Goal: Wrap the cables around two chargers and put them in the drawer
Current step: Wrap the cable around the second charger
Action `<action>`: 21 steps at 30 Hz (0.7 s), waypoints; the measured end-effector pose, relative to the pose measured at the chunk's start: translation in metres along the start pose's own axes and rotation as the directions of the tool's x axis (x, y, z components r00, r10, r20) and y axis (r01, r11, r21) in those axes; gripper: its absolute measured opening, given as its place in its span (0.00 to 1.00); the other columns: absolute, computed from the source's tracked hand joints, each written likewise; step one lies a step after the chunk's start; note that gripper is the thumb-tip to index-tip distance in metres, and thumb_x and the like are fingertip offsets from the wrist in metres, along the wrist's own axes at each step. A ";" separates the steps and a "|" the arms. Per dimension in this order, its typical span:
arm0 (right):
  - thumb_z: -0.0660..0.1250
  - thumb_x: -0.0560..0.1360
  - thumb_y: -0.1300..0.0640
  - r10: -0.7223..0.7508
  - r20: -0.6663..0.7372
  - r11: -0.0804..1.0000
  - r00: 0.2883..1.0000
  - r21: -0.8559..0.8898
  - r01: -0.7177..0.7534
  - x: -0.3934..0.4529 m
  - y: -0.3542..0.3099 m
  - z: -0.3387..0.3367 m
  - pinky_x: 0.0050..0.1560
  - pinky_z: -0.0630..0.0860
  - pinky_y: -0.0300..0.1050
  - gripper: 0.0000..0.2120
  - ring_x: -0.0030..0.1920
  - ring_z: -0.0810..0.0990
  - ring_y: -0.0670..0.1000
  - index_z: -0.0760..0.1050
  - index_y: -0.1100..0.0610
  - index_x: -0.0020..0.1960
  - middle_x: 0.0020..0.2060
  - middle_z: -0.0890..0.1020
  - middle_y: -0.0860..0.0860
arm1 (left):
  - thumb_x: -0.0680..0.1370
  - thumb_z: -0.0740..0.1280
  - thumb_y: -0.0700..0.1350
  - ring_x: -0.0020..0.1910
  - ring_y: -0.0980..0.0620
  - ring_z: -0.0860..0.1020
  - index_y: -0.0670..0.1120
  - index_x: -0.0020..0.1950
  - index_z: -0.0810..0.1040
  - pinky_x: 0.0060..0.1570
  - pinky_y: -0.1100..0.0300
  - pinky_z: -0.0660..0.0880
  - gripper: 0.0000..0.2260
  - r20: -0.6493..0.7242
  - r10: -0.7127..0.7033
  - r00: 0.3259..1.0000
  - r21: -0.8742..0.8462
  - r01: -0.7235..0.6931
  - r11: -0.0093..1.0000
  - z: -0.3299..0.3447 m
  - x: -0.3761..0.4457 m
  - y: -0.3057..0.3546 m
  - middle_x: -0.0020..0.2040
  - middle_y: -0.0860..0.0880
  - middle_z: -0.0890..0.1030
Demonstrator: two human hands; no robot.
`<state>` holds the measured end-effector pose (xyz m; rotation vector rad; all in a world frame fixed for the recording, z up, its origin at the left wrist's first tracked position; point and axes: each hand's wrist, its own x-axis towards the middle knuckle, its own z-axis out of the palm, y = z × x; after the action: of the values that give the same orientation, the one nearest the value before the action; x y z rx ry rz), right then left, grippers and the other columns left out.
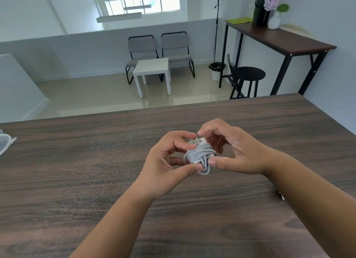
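Left hand (163,161) and right hand (234,149) both pinch the cable-wrapped white charger (199,154) above the wooden table's (77,171) middle

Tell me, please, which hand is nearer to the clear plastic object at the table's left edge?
Left. The left hand grips the wrapped charger on the side toward the clear plastic object; the right hand holds it from the far side.

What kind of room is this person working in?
Probably an office lounge or waiting area: two grey chairs behind a small white table, a tall bar table with a black stool, and a tiled floor.
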<state>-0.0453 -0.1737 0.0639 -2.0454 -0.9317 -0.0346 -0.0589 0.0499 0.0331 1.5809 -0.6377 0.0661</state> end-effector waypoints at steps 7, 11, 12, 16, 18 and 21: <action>0.72 0.71 0.51 -0.076 -0.101 0.997 0.992 0.003 0.077 -0.003 0.004 0.002 0.45 0.77 0.42 0.21 0.45 0.80 0.52 0.77 0.57 0.62 0.47 0.81 0.50 | 0.66 0.80 0.48 0.57 0.42 0.81 0.52 0.49 0.80 0.43 0.48 0.82 0.15 -0.024 -0.006 1.000 -0.087 0.004 0.996 0.002 -0.001 0.002 0.61 0.48 0.79; 0.73 0.70 0.51 -0.127 -0.186 0.990 0.974 0.036 0.136 -0.002 0.004 0.005 0.43 0.80 0.46 0.20 0.44 0.82 0.53 0.79 0.60 0.58 0.46 0.83 0.52 | 0.65 0.80 0.47 0.57 0.42 0.81 0.54 0.48 0.81 0.43 0.52 0.81 0.15 -0.031 -0.003 1.000 -0.117 0.000 0.993 0.005 0.000 0.004 0.61 0.48 0.79; 0.74 0.70 0.52 -0.119 -0.188 0.991 0.975 0.044 0.129 -0.002 0.004 0.005 0.43 0.80 0.46 0.19 0.44 0.82 0.52 0.79 0.60 0.57 0.46 0.83 0.51 | 0.65 0.80 0.45 0.57 0.43 0.81 0.54 0.47 0.81 0.42 0.52 0.81 0.15 -0.034 -0.009 0.999 -0.114 0.005 0.993 0.005 0.000 0.003 0.60 0.48 0.79; 0.73 0.70 0.54 -0.090 -0.154 0.993 0.984 0.063 0.101 -0.003 0.009 0.008 0.43 0.80 0.48 0.18 0.44 0.82 0.53 0.78 0.62 0.56 0.47 0.82 0.52 | 0.65 0.79 0.43 0.54 0.44 0.81 0.55 0.46 0.81 0.40 0.54 0.81 0.14 -0.030 -0.033 0.999 -0.110 0.030 0.993 0.010 -0.001 0.002 0.59 0.50 0.79; 0.73 0.69 0.53 -0.080 -0.135 0.994 0.988 0.060 0.089 -0.004 0.009 0.006 0.43 0.79 0.48 0.18 0.43 0.81 0.54 0.77 0.61 0.56 0.46 0.82 0.52 | 0.66 0.78 0.43 0.54 0.42 0.81 0.55 0.47 0.81 0.40 0.53 0.81 0.14 -0.007 -0.039 0.999 -0.097 0.038 0.995 0.009 0.000 0.003 0.59 0.51 0.79; 0.73 0.69 0.51 -0.021 -0.081 0.997 0.996 0.079 0.028 -0.004 0.006 0.000 0.43 0.76 0.44 0.15 0.41 0.78 0.53 0.78 0.57 0.53 0.42 0.80 0.51 | 0.66 0.78 0.43 0.55 0.40 0.80 0.53 0.48 0.81 0.42 0.42 0.82 0.14 0.065 -0.081 0.995 -0.088 0.086 0.992 0.003 0.002 0.005 0.61 0.50 0.79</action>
<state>-0.0448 -0.1782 0.0582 -1.9450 -0.8942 -0.0906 -0.0607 0.0462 0.0384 1.5243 -0.6130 -0.0729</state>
